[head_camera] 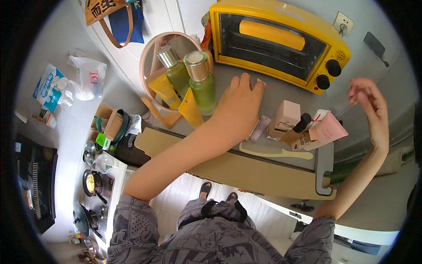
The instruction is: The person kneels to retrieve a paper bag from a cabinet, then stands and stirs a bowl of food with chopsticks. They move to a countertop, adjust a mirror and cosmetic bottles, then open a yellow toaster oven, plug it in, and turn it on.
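My left hand [242, 104] reaches palm down over the grey top of a shelf unit, between a green glass pump bottle with a silver cap [201, 82] and a yellow oven. A small white item [261, 81] shows beyond its fingertips; the palm side is hidden, so its grip is unclear. My right hand [371, 102] is raised by the wall at the right, fingers loosely bent, with nothing visible in it. A yellow tube [191, 109] stands before the bottle. A pale comb [275, 150], a small tube [260, 128], a pink box [285, 118] and a pink tube [329, 130] are nearer the front edge.
The yellow toaster oven [280, 43] stands behind, with a wall socket [343, 23] beside it. A round mirror [155, 79] on a wooden stand is at the left. A tan board [244, 170] runs along the front. Farther left, pans [90, 184] stand on a stove.
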The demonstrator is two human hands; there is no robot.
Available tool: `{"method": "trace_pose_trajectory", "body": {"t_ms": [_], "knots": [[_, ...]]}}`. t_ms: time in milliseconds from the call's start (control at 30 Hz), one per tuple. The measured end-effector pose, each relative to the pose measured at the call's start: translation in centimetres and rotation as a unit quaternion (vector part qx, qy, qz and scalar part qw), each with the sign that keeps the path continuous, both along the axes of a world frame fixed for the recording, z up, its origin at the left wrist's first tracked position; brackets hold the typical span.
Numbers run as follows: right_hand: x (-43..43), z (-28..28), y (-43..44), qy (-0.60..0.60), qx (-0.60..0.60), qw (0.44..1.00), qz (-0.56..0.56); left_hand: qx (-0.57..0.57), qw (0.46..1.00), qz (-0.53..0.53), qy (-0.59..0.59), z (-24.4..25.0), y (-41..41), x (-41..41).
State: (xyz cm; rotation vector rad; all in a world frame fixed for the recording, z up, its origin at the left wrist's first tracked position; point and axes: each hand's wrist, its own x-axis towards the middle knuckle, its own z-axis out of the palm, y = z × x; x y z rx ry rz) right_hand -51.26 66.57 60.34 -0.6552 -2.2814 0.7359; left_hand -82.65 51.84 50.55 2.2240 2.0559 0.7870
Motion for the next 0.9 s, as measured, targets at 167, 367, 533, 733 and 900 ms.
{"method": "trace_pose_trajectory", "body": {"t_ms": [167,367,533,733,900], "knots": [[-5.9,3.1,0.2,0.032,0.216,0.976,0.022,-0.011,0.998,-0.005,0.059,-0.4,-0.1,-0.2],[-11.5,4.5,1.5,-0.074,0.446,0.891,0.043,-0.023,0.997,-0.01,0.071,0.9,-1.4,-0.2],[-13.3,3.5,2.6,-0.121,0.466,0.874,0.066,-0.014,0.999,-0.004,0.029,1.0,-2.8,0.1],[-13.4,4.8,1.0,-0.122,0.39,0.9,0.151,0.073,0.997,0.018,-0.012,1.4,-2.6,0.5],[-13.7,4.7,-0.9,-0.136,0.321,0.918,0.192,0.208,0.977,0.027,-0.045,3.4,-2.2,1.1]]}}
